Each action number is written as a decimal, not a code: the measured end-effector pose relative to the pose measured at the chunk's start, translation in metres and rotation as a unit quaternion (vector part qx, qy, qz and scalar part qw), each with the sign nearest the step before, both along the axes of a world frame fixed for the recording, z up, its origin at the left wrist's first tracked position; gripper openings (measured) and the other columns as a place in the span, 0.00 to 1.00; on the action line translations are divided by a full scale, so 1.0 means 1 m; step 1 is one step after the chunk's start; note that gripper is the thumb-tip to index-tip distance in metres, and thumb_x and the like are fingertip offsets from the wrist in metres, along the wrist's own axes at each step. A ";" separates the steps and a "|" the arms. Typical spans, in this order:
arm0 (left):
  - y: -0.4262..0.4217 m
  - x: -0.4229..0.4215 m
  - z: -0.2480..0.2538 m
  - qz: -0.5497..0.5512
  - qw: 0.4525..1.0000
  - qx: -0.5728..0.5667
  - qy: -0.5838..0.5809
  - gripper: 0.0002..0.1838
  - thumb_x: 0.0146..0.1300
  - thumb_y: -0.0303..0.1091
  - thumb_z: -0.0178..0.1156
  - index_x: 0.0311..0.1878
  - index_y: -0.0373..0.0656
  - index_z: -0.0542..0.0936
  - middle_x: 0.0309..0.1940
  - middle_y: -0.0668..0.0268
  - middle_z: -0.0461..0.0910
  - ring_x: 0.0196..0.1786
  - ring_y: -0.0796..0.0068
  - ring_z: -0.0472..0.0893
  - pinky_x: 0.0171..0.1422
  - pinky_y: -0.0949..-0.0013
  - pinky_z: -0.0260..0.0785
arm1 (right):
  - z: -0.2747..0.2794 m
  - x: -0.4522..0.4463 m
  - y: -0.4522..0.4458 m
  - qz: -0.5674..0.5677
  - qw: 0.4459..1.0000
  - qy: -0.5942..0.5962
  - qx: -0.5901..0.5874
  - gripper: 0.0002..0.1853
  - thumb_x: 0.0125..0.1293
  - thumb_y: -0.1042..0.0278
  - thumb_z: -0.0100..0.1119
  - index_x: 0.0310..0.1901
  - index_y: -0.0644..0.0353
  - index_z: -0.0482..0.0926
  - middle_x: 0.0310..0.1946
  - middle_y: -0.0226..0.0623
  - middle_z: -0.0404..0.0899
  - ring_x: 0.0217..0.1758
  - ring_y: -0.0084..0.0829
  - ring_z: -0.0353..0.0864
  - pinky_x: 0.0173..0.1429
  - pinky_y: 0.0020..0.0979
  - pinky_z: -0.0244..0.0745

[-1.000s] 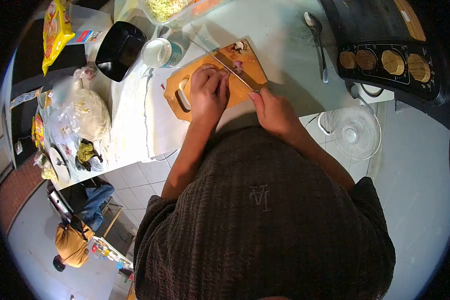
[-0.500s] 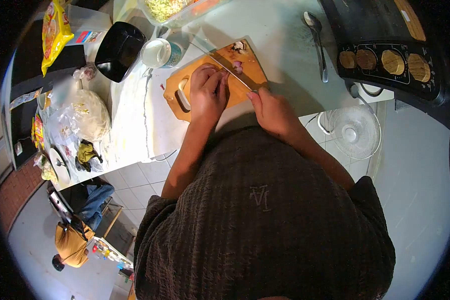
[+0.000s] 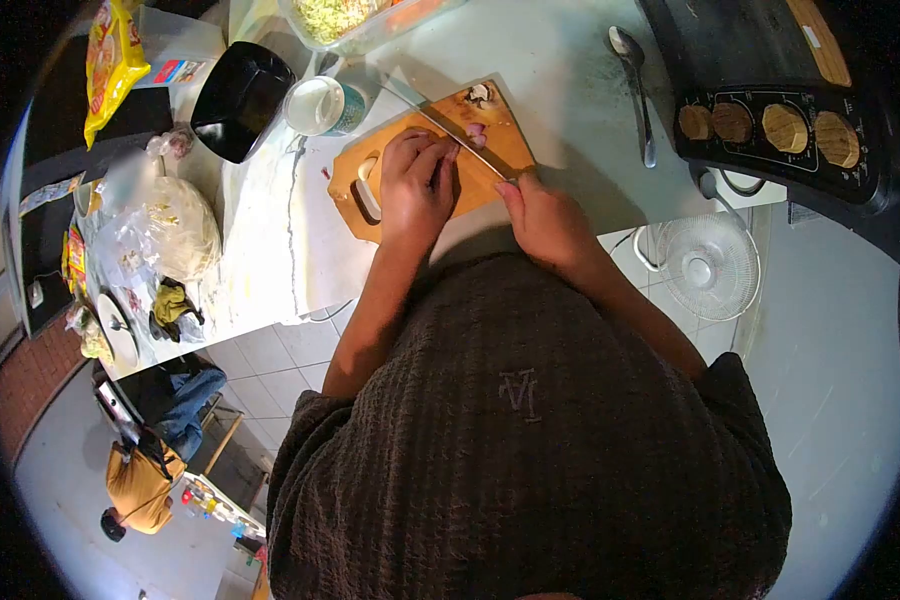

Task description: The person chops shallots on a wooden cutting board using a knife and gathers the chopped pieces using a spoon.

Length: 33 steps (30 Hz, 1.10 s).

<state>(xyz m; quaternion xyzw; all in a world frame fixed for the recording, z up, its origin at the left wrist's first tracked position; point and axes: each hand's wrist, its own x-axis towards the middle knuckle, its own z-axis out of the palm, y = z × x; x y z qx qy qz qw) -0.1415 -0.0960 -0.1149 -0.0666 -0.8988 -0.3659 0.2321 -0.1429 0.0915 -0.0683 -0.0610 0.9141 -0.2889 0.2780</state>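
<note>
Knife point(image 3: 480, 155) extends forward-left from the right grip point(image 3: 552, 225).

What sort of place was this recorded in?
Probably a kitchen: the right hand holds a knife over a cutting board, and a clear tub of shredded food sits beyond.

The board point(image 3: 476, 187) is orange-brown, the slices point(image 3: 476, 132) purplish.

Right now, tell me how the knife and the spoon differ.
The knife is gripped in the right hand; the spoon lies untouched on the countertop. The knife extends across the cutting board; the spoon lies apart from it. The knife's blade is straight, the spoon's bowl rounded. Both are long and slender.
</note>
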 end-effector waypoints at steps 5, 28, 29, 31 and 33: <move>0.002 0.000 0.004 0.005 1.000 -0.013 -0.010 0.07 0.56 0.23 0.70 0.39 0.37 0.85 0.37 0.55 0.81 0.49 0.51 0.81 0.55 0.54 0.73 | 0.002 0.008 0.013 -0.018 0.999 0.023 -0.021 0.21 0.79 0.52 0.49 0.39 0.65 0.76 0.29 0.61 0.80 0.37 0.65 0.81 0.39 0.58 0.72; 0.002 -0.002 0.011 0.005 0.998 -0.010 -0.064 0.08 0.59 0.29 0.70 0.41 0.38 0.87 0.40 0.56 0.83 0.46 0.54 0.81 0.53 0.57 0.74 | -0.003 0.009 0.014 -0.025 0.998 0.031 -0.055 0.21 0.79 0.53 0.50 0.37 0.66 0.76 0.27 0.60 0.79 0.36 0.64 0.81 0.38 0.55 0.72; 0.002 -0.002 0.011 0.003 0.998 -0.007 -0.063 0.08 0.59 0.29 0.70 0.40 0.38 0.87 0.39 0.56 0.82 0.45 0.55 0.81 0.52 0.58 0.74 | -0.004 0.009 0.014 -0.027 0.998 0.027 -0.057 0.21 0.79 0.53 0.50 0.37 0.66 0.76 0.28 0.60 0.79 0.36 0.63 0.81 0.38 0.55 0.72; 0.002 -0.002 0.011 0.006 0.998 -0.010 -0.065 0.07 0.59 0.28 0.70 0.39 0.37 0.87 0.39 0.56 0.82 0.45 0.55 0.81 0.52 0.58 0.74 | -0.003 0.009 0.013 -0.029 0.998 0.022 -0.059 0.21 0.79 0.53 0.50 0.38 0.66 0.76 0.28 0.60 0.80 0.36 0.63 0.81 0.38 0.54 0.73; 0.001 -0.002 0.009 0.008 0.998 -0.013 -0.068 0.06 0.59 0.28 0.70 0.38 0.37 0.87 0.38 0.56 0.83 0.44 0.55 0.81 0.52 0.58 0.74 | 0.000 0.009 0.012 -0.027 0.998 0.028 -0.056 0.21 0.79 0.53 0.49 0.38 0.66 0.77 0.28 0.60 0.80 0.36 0.64 0.81 0.39 0.54 0.73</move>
